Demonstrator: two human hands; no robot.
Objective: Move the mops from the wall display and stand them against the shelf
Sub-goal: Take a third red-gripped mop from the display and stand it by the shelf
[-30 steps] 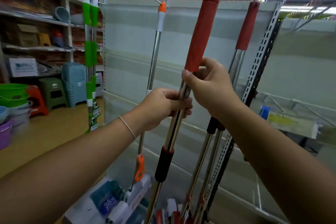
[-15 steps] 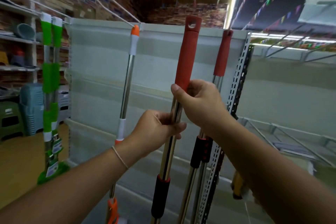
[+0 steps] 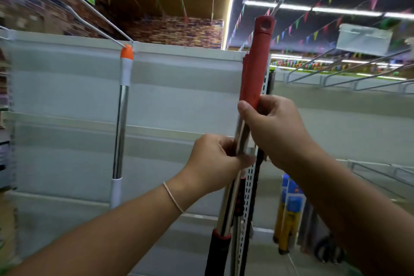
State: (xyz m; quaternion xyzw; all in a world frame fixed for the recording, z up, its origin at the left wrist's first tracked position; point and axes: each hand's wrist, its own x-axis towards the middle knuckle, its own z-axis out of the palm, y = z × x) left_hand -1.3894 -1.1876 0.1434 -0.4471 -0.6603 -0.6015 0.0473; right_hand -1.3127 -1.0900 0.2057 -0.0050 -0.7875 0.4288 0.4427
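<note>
Both hands hold one red mop (image 3: 257, 69) by its handle. The right hand (image 3: 275, 132) is wrapped round the pole at the lower end of the red grip; the left hand (image 3: 215, 159) is just below it, fingers curled round the bare steel section. The two hands are nearly touching.

Change over the last second: the mop has gone from leaning left-to-right across the view to almost upright, and it has shifted rightward. Its red grip now lines up with the perforated upright (image 3: 251, 186) of the shelf (image 3: 179, 101), directly behind the hands. A second red grip shows as a thin edge just left of the held one, above the right hand; whether the two touch cannot be told. The hold itself is unchanged: same hands, same order on the pole.

Judgement: the mop is at or near its resting place against the shelf, so this step is close to release. The mop head is out of view below the hands, so its footing cannot be confirmed.

An orange mop (image 3: 122, 119) hangs from a wall hook, well to the left of the left hand, not yet moved.
</note>
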